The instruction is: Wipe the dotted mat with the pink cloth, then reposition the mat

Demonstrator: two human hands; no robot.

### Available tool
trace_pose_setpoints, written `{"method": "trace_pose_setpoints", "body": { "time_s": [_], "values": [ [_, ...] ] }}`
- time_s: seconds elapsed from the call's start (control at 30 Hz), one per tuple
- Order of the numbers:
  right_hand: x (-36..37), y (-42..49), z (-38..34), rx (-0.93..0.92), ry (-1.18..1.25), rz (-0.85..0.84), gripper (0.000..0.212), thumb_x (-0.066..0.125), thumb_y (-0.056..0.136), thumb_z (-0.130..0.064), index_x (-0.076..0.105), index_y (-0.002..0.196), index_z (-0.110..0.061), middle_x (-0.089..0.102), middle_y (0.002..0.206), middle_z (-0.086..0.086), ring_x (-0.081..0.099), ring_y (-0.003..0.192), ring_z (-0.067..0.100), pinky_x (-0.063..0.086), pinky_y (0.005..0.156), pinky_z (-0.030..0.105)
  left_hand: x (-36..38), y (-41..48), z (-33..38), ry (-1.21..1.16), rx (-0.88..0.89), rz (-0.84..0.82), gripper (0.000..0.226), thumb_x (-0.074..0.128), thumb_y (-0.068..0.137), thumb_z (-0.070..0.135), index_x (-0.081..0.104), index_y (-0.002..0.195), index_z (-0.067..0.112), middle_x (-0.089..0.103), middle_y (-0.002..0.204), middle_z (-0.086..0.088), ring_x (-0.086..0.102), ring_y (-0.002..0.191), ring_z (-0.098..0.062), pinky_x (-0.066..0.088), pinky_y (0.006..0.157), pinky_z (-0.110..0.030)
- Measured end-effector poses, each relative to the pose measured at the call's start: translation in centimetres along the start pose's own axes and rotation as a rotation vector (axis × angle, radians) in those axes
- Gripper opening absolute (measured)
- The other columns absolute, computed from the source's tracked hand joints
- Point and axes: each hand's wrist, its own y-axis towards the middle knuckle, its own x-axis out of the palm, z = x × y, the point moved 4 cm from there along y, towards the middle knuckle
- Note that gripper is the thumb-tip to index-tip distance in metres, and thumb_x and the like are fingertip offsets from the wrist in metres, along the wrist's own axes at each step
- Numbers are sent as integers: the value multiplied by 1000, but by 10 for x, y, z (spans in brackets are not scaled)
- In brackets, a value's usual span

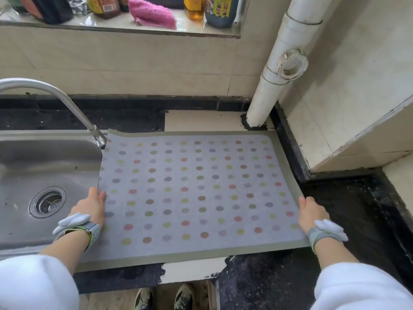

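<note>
A: Two hands on the dotted mat (pixel 196 189), that's what we've got. Left hand (pixel 92 205) clamps the mat's left edge, thumb on top, fingers tucked under where we can't see them. Right hand (pixel 309 212) grips the right edge the same way, thumb over the green border.

B: Agreed, we log both as gripping the mat. Where does the mat sit?

A: On the dark countertop (pixel 348 209), right of the steel sink (pixel 44 166). Its left edge overhangs the sink basin and the far-left corner curls up just beside the faucet (pixel 55 95) tip. Far-right corner lies close to the base of the white pipe (pixel 277 70).

B: Flat or lifted? We can't tell for the near edge; it runs over the counter's front lip.

A: Fine, we leave that. Pink cloth (pixel 152 13)?

B: Up on the window ledge (pixel 125 27), crumpled, between sauce bottles (pixel 105 6) on the left and a dark bottle (pixel 221 10) on the right. Well apart from the mat, neither hand near it.

A: We also see white sleeves (pixel 33 283), wrist straps on both arms, and shoes (pixel 165 298) on the floor below the counter edge.

B: Sink drain strainer (pixel 47 202) sits left of the left hand. Done.
</note>
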Motion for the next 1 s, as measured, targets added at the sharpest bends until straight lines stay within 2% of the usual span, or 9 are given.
{"method": "trace_pose_setpoints", "body": {
  "time_s": [0.1,0.2,0.33,0.43,0.57,0.63,0.7,0.8,1.0],
  "values": [
    [-1,-1,6,-21,-4,1,41,20,98,-40,42,90,-6,46,77,15,46,69,34,39,65,39,-2,-4,-1,-12,29,21,29,32,96,33,35,88,6,39,57,-18,44,63,-36,35,63,-40],
    [-3,-2,10,-39,-7,5,37,20,98,-40,38,87,-10,42,69,10,43,66,31,37,64,38,2,-11,-4,12,40,12,28,32,96,34,33,85,8,37,56,-16,44,60,-35,37,61,-40],
    [0,-3,13,-14,-19,-10,38,19,98,-41,39,90,-9,41,68,8,44,65,30,38,63,38,8,-12,-10,16,24,21,29,33,95,36,37,91,8,47,67,-24,48,65,-38,38,62,-39],
    [9,-4,16,26,-24,-44,39,19,99,-37,42,103,-4,56,88,20,46,70,32,38,64,39,10,-9,-12,51,44,3,30,33,95,37,38,93,7,54,74,-27,49,65,-37,39,62,-39],
    [17,-8,14,58,10,-21,36,21,99,-30,39,109,0,57,106,27,52,79,37,44,70,43,10,-6,-10,93,59,8,30,35,95,35,39,98,6,60,87,-31,51,67,-37,39,62,-39],
    [16,-13,12,75,-12,32,34,26,98,-27,39,114,0,52,118,26,51,101,40,43,84,48,13,-6,-10,74,42,24,28,38,94,31,40,100,4,58,93,-32,55,75,-43,39,63,-40],
    [12,-19,8,85,-86,63,30,33,97,-22,39,117,-2,46,125,22,43,114,37,37,89,49,13,-9,-7,39,39,64,26,45,92,24,42,102,0,52,101,-34,54,84,-48,38,66,-44],
    [10,-32,-2,40,-145,55,28,45,91,-15,40,116,-4,43,126,18,40,117,34,37,89,48,10,-15,-1,64,88,112,26,50,88,13,46,108,-2,46,107,-33,48,96,-47,41,73,-50],
    [26,-62,-19,-47,-32,-21,39,50,88,-18,41,121,1,42,129,21,40,118,38,41,89,46,23,-35,14,203,294,-45,26,45,89,21,50,108,5,45,124,-19,44,108,-37,43,84,-45]
  ]
}}
